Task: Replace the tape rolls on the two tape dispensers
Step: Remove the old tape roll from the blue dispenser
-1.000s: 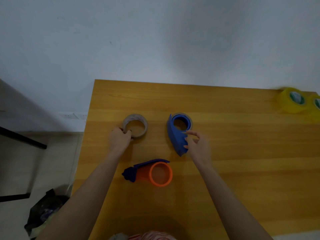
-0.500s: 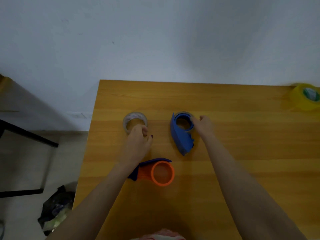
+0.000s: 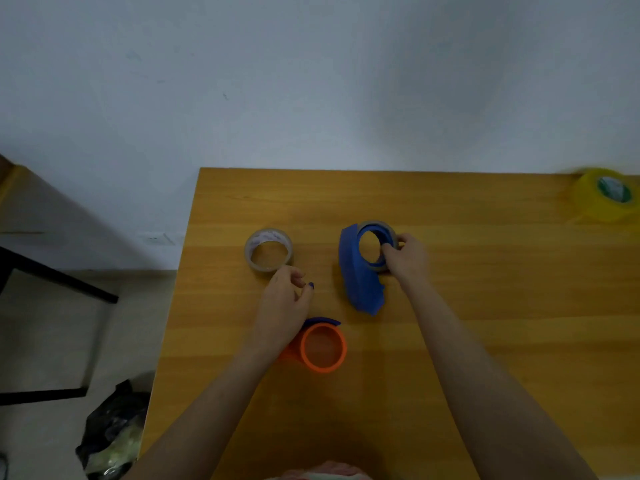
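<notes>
Nearest on the smooth wooden table (image 3: 485, 306) lies the orange dispenser (image 3: 303, 348) on its side, a round plastic ring with a dark blue part on its far edge. It has not moved. Just behind it the left hand (image 3: 282, 306) has come back from the clear tape roll (image 3: 266, 234) which it touched half a second ago. Now its fingers are loosely curled and hold nothing, just beside the roll's near rim. The roll is a thin, glossy hoop, lying flat. To its right the blue dispenser (image 3: 356, 285) lies in the same place, with a jagged near end. The right hand (image 3: 408, 258) has closed more round its ring end and pinches the rim there. Far right stands a thick yellow tape roll (image 3: 588, 199), blurred.
</notes>
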`<state>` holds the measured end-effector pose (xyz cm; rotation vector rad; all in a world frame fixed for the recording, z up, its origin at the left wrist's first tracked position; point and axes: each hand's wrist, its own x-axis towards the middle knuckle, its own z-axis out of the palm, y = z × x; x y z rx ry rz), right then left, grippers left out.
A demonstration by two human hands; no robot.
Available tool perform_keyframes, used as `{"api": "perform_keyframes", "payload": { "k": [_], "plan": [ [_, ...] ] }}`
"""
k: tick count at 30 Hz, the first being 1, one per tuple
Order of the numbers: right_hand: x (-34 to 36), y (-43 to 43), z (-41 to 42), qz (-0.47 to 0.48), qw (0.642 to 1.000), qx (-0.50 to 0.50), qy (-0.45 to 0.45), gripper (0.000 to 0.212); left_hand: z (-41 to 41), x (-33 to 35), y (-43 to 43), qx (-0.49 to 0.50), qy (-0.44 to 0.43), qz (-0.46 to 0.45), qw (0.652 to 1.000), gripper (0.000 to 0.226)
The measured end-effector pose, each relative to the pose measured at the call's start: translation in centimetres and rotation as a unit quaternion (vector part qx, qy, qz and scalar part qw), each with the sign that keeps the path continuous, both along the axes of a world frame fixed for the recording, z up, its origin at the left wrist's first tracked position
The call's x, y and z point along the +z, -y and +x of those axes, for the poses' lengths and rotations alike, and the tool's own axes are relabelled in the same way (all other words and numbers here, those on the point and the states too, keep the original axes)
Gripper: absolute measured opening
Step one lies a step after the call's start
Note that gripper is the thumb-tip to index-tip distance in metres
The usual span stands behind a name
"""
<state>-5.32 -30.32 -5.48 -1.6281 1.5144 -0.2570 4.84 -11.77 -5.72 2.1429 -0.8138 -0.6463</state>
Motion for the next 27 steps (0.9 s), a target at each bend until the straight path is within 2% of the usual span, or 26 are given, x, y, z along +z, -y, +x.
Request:
{"api": "perform_keyframes", "payload": {
  "k": [2,4,5,7,10,14,16,18,20,23,27],
  "plan": [
    [1.7,-0.6,-0.1,0.012,0.999,0.016,0.050,0.026,-0.8,1.1,0.8,-0.011,-0.091,-0.013,0.996,0.035],
    [3.2,-1.3,0.0,-0.019,0.996,0.073,0.050,0.014,-1.8,2.4,1.6,-0.026,-0.180,-0.044,0.982,0.040],
    [3.9,-1.7,0.0,-0.036,0.994,0.094,0.045,0.009,-2.3,2.9,1.9,-0.033,-0.195,-0.062,0.978,0.037],
    [5.1,-2.5,-0.1,-0.041,0.992,0.103,0.059,0.011,-2.8,3.7,2.5,-0.036,-0.191,-0.097,0.976,0.039],
    [6.7,-3.3,-0.7,0.026,0.991,0.065,0.113,0.017,-3.0,4.5,2.7,-0.015,-0.210,-0.148,0.966,0.041],
    [8.1,-4.6,-1.6,0.043,0.991,0.052,0.113,0.012,-2.7,4.5,2.5,-0.015,-0.267,-0.149,0.952,0.032],
    [7.8,-5.3,-1.7,0.038,0.992,0.057,0.110,0.014,-2.9,4.5,2.4,-0.002,-0.268,-0.151,0.951,0.043],
    [7.4,-6.1,-1.8,0.037,0.991,0.067,0.106,0.018,-3.0,4.7,2.2,0.010,-0.270,-0.152,0.951,0.065],
    [7.1,-6.9,-1.7,0.044,0.988,0.056,0.134,0.022,-3.1,4.8,1.9,0.016,-0.260,-0.142,0.955,0.080],
    [6.6,-7.9,-1.5,0.057,0.977,0.014,0.207,0.023,-3.2,4.6,1.5,0.028,-0.240,-0.130,0.962,0.072],
    [5.3,-8.7,-1.7,0.036,0.973,-0.080,0.212,0.026,-3.3,4.5,1.3,0.083,-0.248,-0.120,0.958,0.056]
  ]
}}
